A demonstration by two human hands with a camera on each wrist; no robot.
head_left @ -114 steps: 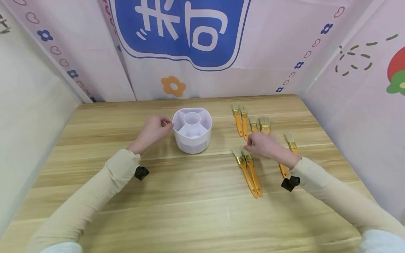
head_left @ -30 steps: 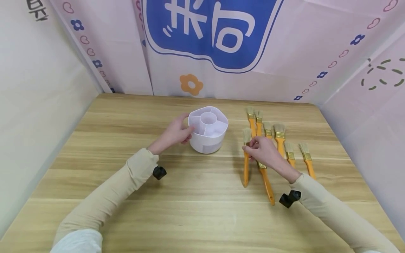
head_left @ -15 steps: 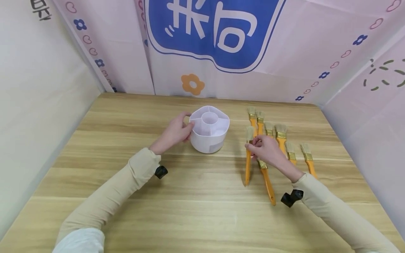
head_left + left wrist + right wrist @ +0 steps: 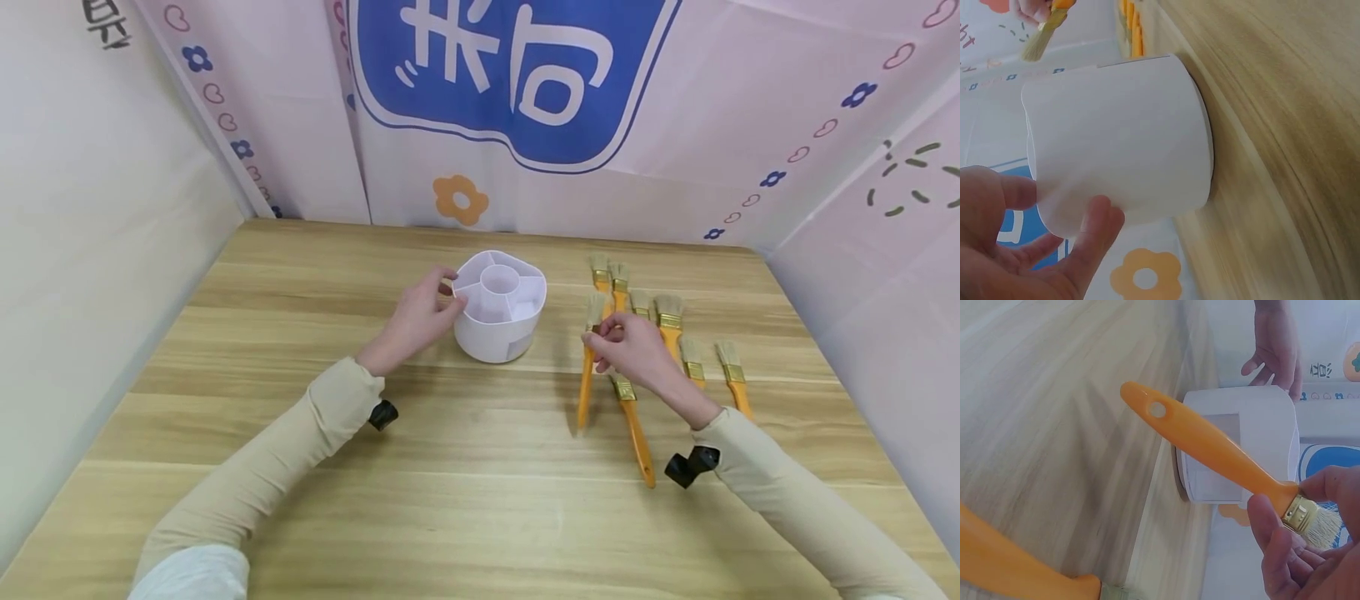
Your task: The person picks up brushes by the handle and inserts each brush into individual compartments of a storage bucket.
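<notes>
A white round desk organizer point(image 4: 491, 337) with several compartments around a central cup stands upright on the table. My left hand point(image 4: 423, 317) holds its left side at the rim, thumb and fingers spread against the wall point(image 4: 1116, 137). My right hand point(image 4: 633, 350) pinches a paintbrush point(image 4: 587, 379) near its metal ferrule. Its bristles point(image 4: 1322, 528) point up and its orange handle point(image 4: 1210, 450) hangs down above the table, right of the organizer. Beneath the right hand lies another paintbrush point(image 4: 636, 437), its bristle end partly hidden by that hand.
More orange-handled paintbrushes lie on the right: a wide brush point(image 4: 669, 312), a brush point(image 4: 731, 375) at the far right, and others behind the right hand. The wooden table point(image 4: 450, 500) ends at a printed backdrop point(image 4: 637, 204).
The right hand has lifted one brush from the pair on the table, then barely moved. The left hand has taken hold of the organizer, which turns so its front panel swings right. The head view has shifted.
</notes>
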